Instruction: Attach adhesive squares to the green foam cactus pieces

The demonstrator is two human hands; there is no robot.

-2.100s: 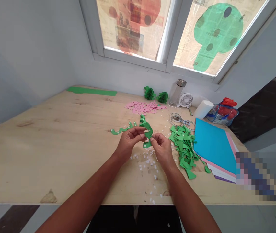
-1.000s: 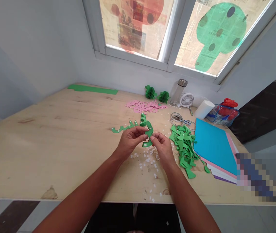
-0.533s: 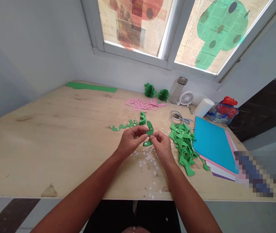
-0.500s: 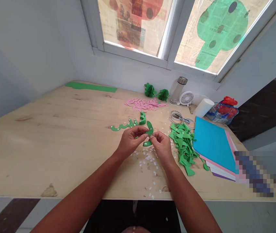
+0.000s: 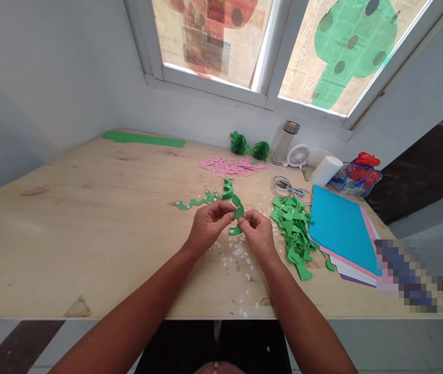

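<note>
Between my two hands is a curved green paper piece (image 5: 237, 202), its wavy shape bending above and below my fingertips. My left hand (image 5: 209, 223) pinches it from the left, and my right hand (image 5: 258, 232) grips it from the right, the fingertips nearly touching. The lower end (image 5: 235, 231) carries a small white square. Just beyond my hands stands a small stack of green cut pieces (image 5: 227, 189), with more wavy green strips (image 5: 190, 204) to its left, also marked with white squares.
Pink cutouts (image 5: 231, 167) and two green paper ornaments (image 5: 239, 143) lie farther back. On the right are green scraps (image 5: 294, 234), scissors (image 5: 284, 186), a bottle (image 5: 285, 143), a fan (image 5: 298, 155), a white roll (image 5: 327, 171) and coloured sheets (image 5: 342, 228). White bits (image 5: 240, 253) litter the wooden table (image 5: 89, 234).
The fingers have shifted slightly on the green piece, and its upper part has turned a little. The whole view has moved slightly.
</note>
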